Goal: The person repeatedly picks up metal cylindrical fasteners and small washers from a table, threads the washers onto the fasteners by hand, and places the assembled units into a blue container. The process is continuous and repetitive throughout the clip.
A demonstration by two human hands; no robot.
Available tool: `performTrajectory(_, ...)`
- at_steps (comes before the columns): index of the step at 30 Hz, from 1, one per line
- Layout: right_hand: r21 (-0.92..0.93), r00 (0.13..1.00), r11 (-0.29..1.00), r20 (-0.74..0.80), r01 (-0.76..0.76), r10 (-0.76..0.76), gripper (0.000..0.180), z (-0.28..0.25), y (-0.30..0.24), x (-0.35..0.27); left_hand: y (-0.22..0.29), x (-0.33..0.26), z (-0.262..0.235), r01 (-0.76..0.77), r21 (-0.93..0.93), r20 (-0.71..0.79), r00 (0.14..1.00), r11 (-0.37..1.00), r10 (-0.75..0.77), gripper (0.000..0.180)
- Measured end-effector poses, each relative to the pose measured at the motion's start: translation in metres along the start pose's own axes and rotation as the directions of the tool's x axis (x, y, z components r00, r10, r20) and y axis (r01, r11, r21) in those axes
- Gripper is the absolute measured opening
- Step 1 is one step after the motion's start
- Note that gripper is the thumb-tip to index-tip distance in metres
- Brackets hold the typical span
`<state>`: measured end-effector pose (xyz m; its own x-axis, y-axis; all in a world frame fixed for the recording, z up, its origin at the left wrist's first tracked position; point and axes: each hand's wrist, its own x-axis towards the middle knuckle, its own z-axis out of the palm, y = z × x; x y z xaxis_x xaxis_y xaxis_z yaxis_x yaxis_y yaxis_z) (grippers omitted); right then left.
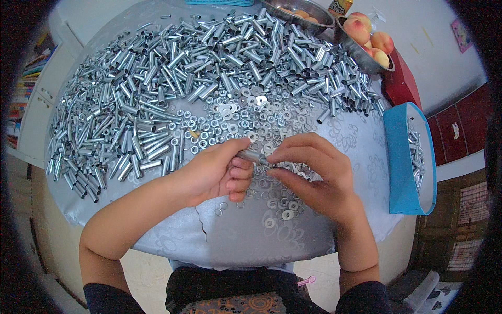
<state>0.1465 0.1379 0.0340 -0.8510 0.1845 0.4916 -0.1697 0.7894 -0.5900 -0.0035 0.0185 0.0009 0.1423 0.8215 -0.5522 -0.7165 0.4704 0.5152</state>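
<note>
A person is sitting at a round table [235, 235] covered in a silvery patterned cloth, looking down at their own two bare hands meeting near the table's near edge. The left hand [217, 172] is pinching a short metal tube [253, 156] between thumb and curled fingers, holding it roughly level. The right hand [314, 172] is closing its fingertips at the tube's right end, touching it; whether it is gripping a small part there is too hidden to tell.

Just beyond and beneath both hands, flat metal washers and nuts [235, 118] are lying scattered across the cloth, some showing between the wrists. Farther from the hands, a large heap of shiny metal tubes [172, 83] is spreading in an arc across the far and left parts of the table.

Well to the right of the right hand, a blue box [400, 167] is standing at the table's edge, holding more tubes. Far beyond the right hand, a metal bowl of peaches [366, 39] is sitting at the table's far rim, with a second metal bowl [298, 10] beside it.
</note>
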Motion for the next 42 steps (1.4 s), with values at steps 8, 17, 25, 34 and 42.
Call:
performTrajectory(8, -0.027, 0.999, 0.999, -0.033, 0.027, -0.028, 0.023, 0.008, 0.002, -0.002, -0.011, 0.002, 0.0, -0.18, 0.051, -0.095, 0.978, 0.982, 0.184, 0.038)
performTrajectory(17, 0.026, 0.991, 0.997, -0.108, -0.074, 0.076, 0.031, 0.008, -0.004, -0.001, -0.013, -0.004, 0.004, -0.398, 0.173, -0.023, 0.913, 0.901, 0.408, 0.043)
performTrajectory(25, -0.17, 0.99, 0.978, 0.089, 0.124, -0.11, 0.039, 0.003, 0.008, -0.001, -0.013, -0.002, 0.001, -0.446, 0.255, -0.027, 0.884, 0.858, 0.467, 0.043)
performTrajectory(34, -0.216, 0.993, 0.974, 0.104, 0.069, -0.047, 0.035, 0.002, 0.007, -0.003, -0.02, 0.003, -0.004, -0.487, 0.276, -0.02, 0.859, 0.829, 0.511, 0.042)
performTrajectory(42, -0.227, 0.984, 0.969, 0.171, 0.096, -0.058, 0.034, 0.002, 0.011, -0.002, -0.018, 0.002, -0.003, -0.435, 0.238, -0.018, 0.892, 0.869, 0.452, 0.044)
